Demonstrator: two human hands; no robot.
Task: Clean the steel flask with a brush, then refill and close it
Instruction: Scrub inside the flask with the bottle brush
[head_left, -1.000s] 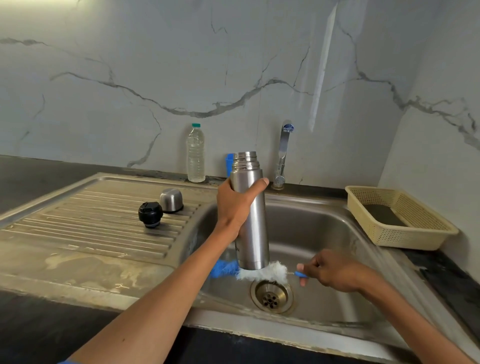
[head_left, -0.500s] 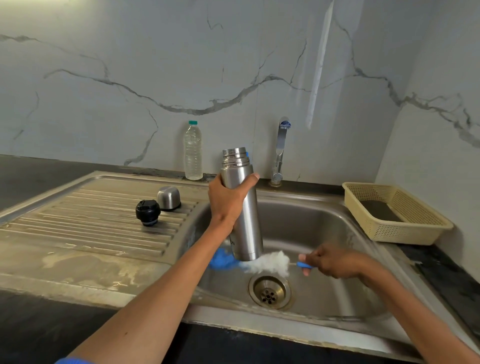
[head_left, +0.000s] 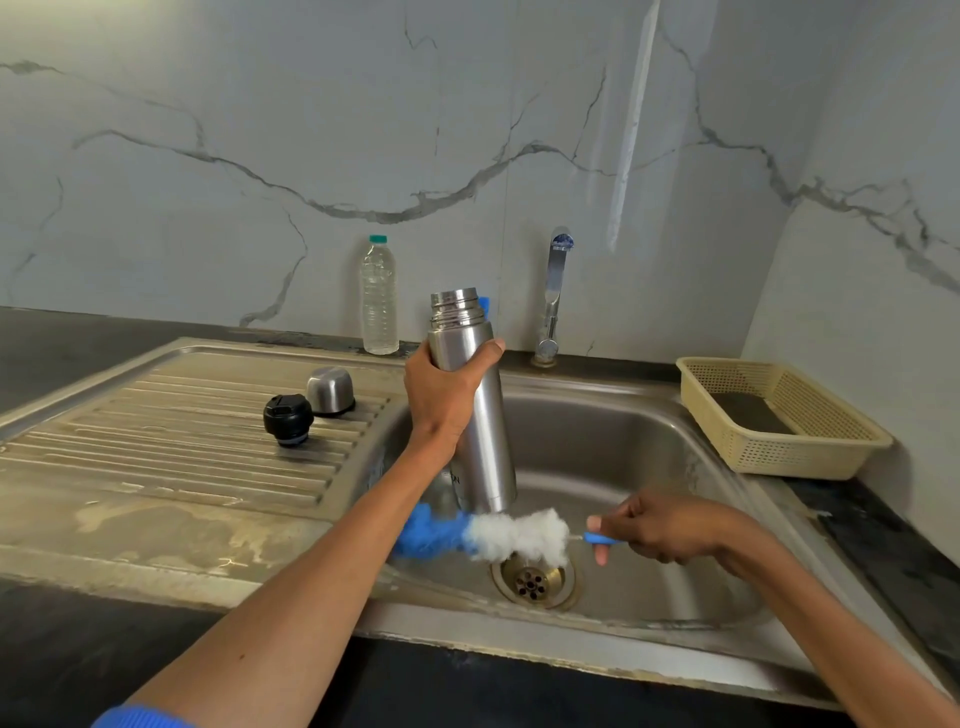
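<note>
Steel flask (head_left: 475, 410) upright over the sink (head_left: 644, 447) basin, open-mouthed, gripped by left hand (head_left: 441, 395). Brush (head_left: 498, 535) pressed under its base, handle pinched by right hand (head_left: 670, 527). Risk: wet steel slipping through the grip under sideways scrubbing, dropping toward the drain (head_left: 532, 579).
</note>
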